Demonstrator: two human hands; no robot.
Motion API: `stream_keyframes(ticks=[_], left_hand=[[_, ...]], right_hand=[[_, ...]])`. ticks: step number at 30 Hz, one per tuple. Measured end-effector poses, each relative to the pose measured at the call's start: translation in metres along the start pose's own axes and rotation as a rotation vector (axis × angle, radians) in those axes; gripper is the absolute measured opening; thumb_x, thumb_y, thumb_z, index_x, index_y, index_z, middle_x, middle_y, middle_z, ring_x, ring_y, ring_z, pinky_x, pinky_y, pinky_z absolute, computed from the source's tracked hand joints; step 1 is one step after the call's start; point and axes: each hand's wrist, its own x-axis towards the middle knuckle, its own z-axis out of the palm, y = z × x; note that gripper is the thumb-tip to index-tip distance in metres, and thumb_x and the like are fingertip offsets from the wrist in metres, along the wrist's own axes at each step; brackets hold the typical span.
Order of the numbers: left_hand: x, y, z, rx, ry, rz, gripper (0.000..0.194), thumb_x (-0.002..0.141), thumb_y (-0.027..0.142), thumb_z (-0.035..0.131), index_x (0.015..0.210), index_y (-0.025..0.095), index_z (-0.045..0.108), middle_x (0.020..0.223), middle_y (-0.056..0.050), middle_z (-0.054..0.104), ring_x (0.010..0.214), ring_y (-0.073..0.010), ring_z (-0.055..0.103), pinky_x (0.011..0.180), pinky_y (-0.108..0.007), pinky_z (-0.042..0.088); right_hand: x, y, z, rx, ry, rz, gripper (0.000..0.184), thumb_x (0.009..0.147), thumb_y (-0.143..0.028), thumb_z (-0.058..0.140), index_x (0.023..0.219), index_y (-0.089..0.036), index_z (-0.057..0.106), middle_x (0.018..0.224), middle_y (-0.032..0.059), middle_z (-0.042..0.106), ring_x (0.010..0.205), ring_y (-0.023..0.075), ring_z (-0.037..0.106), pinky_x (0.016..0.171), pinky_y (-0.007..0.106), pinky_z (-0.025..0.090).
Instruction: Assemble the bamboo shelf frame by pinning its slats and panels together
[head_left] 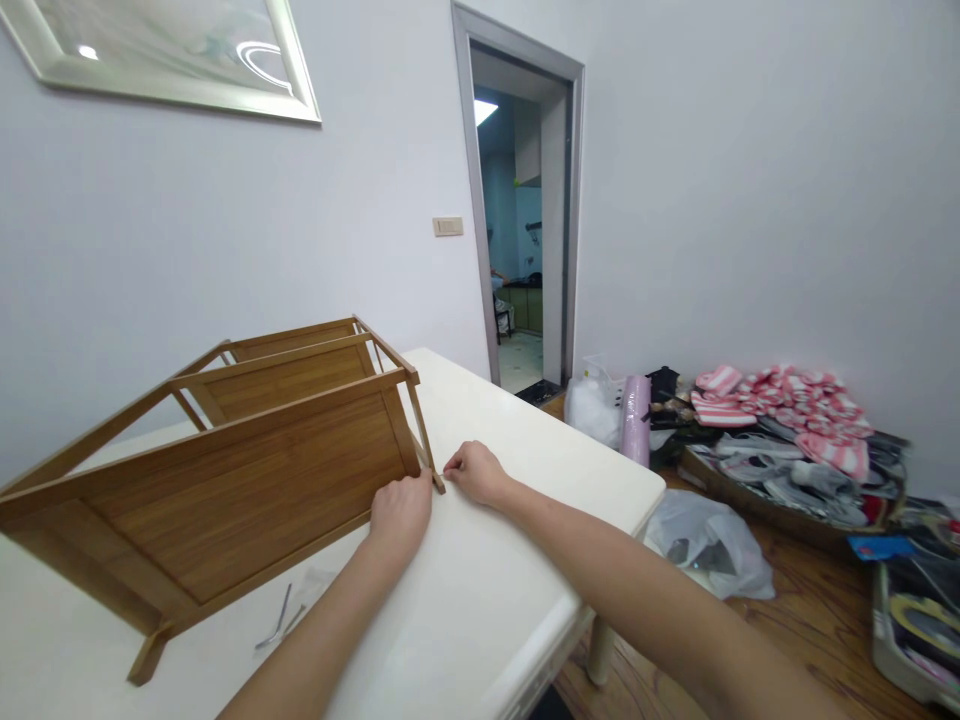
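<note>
A brown wooden shelf unit (277, 490) with several panels lies on its side on the white table (517, 560). My left hand (403, 512) is closed around its near right corner, by the end of a leg; its fingertips are partly hidden behind the wood. Just right of that leg end, my right hand (478, 473) is closed in a pinch, thumb and forefinger together close to the leg. Whatever it pinches is too small to make out. Left of my left forearm, a bent metal hex key (282, 612) lies on the table beside a clear plastic bag (319, 580).
Right of the table, a white plastic bag (709, 540) lies near a pile of clothes (787, 440) on the wooden floor. A pink roll (636, 418) stands behind. A grey bin (900, 640) sits at far right. Beyond the doorway (525, 220), a person is partly visible.
</note>
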Motion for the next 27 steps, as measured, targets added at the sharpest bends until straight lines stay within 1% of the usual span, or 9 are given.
stream_keyframes(ticks=[4,7,11,14,17,20,27], left_hand=[[-0.005,-0.007,0.003,-0.021,-0.013,-0.046,0.038,0.098,0.03,0.027,0.113,0.021,0.06,0.089,-0.018,0.073,0.081,-0.0296,0.071,0.072,-0.039,0.049],[-0.006,-0.009,0.003,-0.016,-0.022,-0.041,0.04,0.098,0.032,0.025,0.115,0.021,0.059,0.09,-0.019,0.073,0.081,-0.0296,0.071,0.073,-0.039,0.048],[-0.007,-0.009,0.002,-0.004,-0.018,-0.02,0.04,0.098,0.03,0.024,0.115,0.02,0.059,0.089,-0.018,0.073,0.079,-0.0305,0.071,0.068,-0.038,0.048],[-0.008,-0.008,0.0,-0.007,-0.012,-0.004,0.037,0.098,0.03,0.027,0.114,0.02,0.059,0.089,-0.017,0.073,0.08,-0.029,0.071,0.069,-0.036,0.047],[-0.008,-0.007,-0.003,-0.01,-0.008,0.016,0.034,0.097,0.03,0.03,0.112,0.021,0.06,0.09,-0.016,0.073,0.083,-0.0284,0.071,0.07,-0.036,0.048],[-0.008,-0.007,-0.005,-0.017,-0.016,0.028,0.033,0.097,0.026,0.031,0.11,0.021,0.061,0.091,-0.015,0.073,0.084,-0.029,0.07,0.071,-0.037,0.049],[-0.008,-0.007,-0.009,-0.007,-0.035,0.05,0.034,0.092,0.014,0.032,0.107,0.02,0.062,0.092,-0.014,0.073,0.085,-0.0279,0.07,0.072,-0.036,0.05]], right_hand=[[0.001,0.0,0.0,0.017,-0.007,-0.008,0.015,0.078,-0.025,0.066,0.085,-0.021,0.078,0.083,0.0031,0.075,0.077,0.0155,0.065,0.066,0.022,0.042],[0.001,0.0,-0.001,0.022,-0.014,-0.021,0.015,0.078,-0.025,0.066,0.086,-0.022,0.078,0.085,0.0026,0.075,0.08,0.0151,0.065,0.067,0.021,0.042],[0.001,-0.002,-0.003,-0.002,-0.031,-0.033,0.015,0.079,-0.026,0.065,0.086,-0.021,0.078,0.085,0.0029,0.075,0.078,0.0148,0.065,0.066,0.021,0.042],[0.0,-0.004,-0.004,-0.04,-0.039,-0.039,0.016,0.081,-0.026,0.063,0.085,-0.02,0.077,0.084,0.0047,0.074,0.075,0.0149,0.063,0.063,0.022,0.04],[-0.001,-0.006,-0.005,-0.076,-0.037,-0.056,0.017,0.081,-0.024,0.062,0.085,-0.018,0.077,0.085,0.006,0.073,0.077,0.0155,0.063,0.065,0.023,0.04],[-0.002,-0.005,-0.006,-0.087,-0.038,-0.076,0.017,0.08,-0.023,0.062,0.086,-0.018,0.076,0.086,0.0062,0.072,0.08,0.016,0.062,0.067,0.023,0.04],[0.0,0.0,-0.006,-0.041,-0.053,-0.095,0.014,0.078,-0.023,0.065,0.084,-0.019,0.077,0.085,0.0041,0.072,0.075,0.0146,0.06,0.067,0.023,0.041]])
